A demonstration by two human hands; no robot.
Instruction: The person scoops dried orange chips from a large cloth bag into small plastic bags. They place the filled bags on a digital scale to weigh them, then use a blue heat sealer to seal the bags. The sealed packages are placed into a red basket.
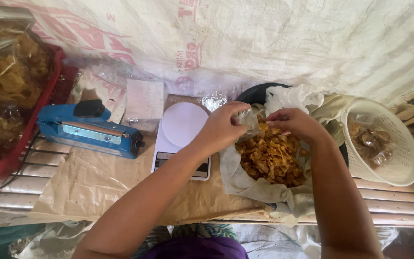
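Observation:
My left hand (pixel 221 127) pinches a small clear plastic bag (pixel 249 120) and holds it over a cloth-lined dark bowl (pixel 257 92) full of golden-brown chips (pixel 270 158). My right hand (pixel 295 123) is at the bag's mouth, its fingers closed around a few chips just above the heap. Both hands meet over the bowl's far side. How much the bag holds is hidden by my fingers.
A white kitchen scale (pixel 182 139) sits left of the bowl on brown paper (pixel 87 182). A blue bag sealer (pixel 89 129) lies further left, beside a red crate (pixel 10 160) of bagged chips. A white colander (pixel 391 144) with bagged snacks stands at the right.

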